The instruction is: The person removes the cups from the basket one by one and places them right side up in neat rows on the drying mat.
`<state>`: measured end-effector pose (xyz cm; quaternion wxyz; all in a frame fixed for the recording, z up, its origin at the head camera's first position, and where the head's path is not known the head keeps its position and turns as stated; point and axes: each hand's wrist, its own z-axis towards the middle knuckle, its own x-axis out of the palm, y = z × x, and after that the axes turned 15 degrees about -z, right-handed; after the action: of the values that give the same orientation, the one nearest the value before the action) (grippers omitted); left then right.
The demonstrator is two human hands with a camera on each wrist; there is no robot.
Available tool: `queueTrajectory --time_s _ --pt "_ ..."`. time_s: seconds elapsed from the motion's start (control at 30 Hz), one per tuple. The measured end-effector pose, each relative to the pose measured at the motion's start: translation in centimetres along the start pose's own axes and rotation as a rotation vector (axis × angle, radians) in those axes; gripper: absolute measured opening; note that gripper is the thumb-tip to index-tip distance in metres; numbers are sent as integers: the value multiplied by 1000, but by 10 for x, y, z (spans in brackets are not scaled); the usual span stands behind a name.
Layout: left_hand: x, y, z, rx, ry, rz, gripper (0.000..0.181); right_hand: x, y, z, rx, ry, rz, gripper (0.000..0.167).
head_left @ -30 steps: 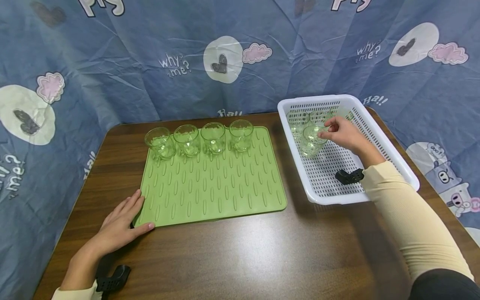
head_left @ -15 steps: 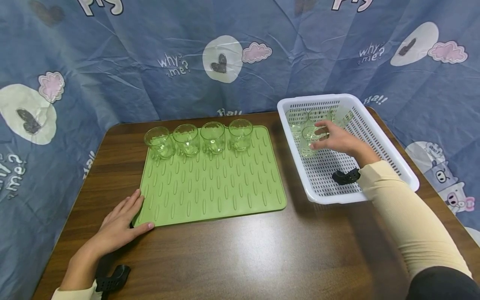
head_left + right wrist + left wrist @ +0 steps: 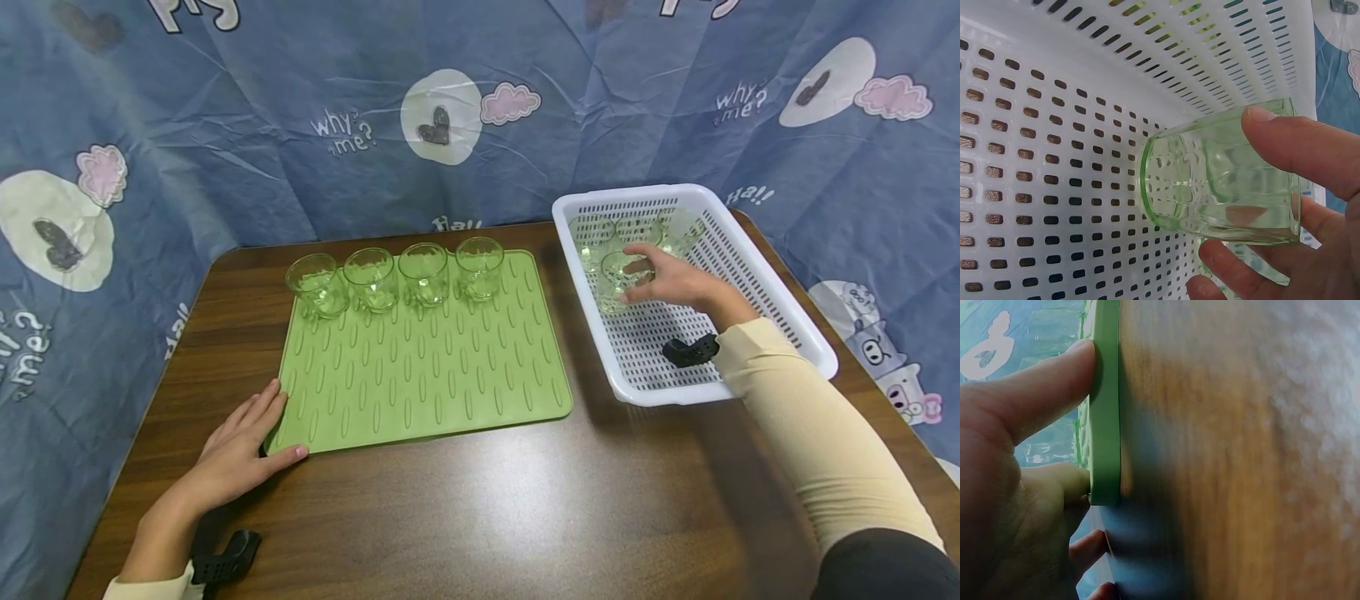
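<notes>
A clear green glass [image 3: 612, 289] stands upright in the white basket [image 3: 621, 385]. My right hand [image 3: 681, 282] grips this glass near its rim; in the right wrist view the thumb lies on the near side of the glass [image 3: 1222, 175], with fingers on the far side. At the left, my left hand [image 3: 238, 454] rests with straight fingers on the front left corner of the green ridged mat [image 3: 420, 383]. In the left wrist view its thumb touches the mat's edge [image 3: 1105, 419].
Several matching glasses stand in a row along the mat's back edge, the rightmost glass [image 3: 480, 271] nearest the basket. Behind the gripped one, more glasses [image 3: 592, 237] stand at the basket's back. A blue printed cloth [image 3: 300, 167] hangs behind the brown table [image 3: 465, 517].
My right hand has shifted slightly left and lower, from fingertips close together over the glass to thumb and fingers around it. The left hand has stayed on the mat corner.
</notes>
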<state>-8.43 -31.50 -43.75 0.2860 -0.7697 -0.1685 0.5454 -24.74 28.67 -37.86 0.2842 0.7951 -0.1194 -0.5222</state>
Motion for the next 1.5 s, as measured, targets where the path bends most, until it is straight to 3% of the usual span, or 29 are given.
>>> queueTrajectory --time_s 0.83,1.2,1.5 --pt "2 0 -1 -4 -3 -9 97 0 -2 3 -5 -47 -25 90" --pt "2 -1 -1 -5 -2 -10 97 -13 14 -4 -4 -143 -20 81" --pt "2 -1 -2 -5 -1 -10 97 -24 22 -15 -24 -267 37 78"
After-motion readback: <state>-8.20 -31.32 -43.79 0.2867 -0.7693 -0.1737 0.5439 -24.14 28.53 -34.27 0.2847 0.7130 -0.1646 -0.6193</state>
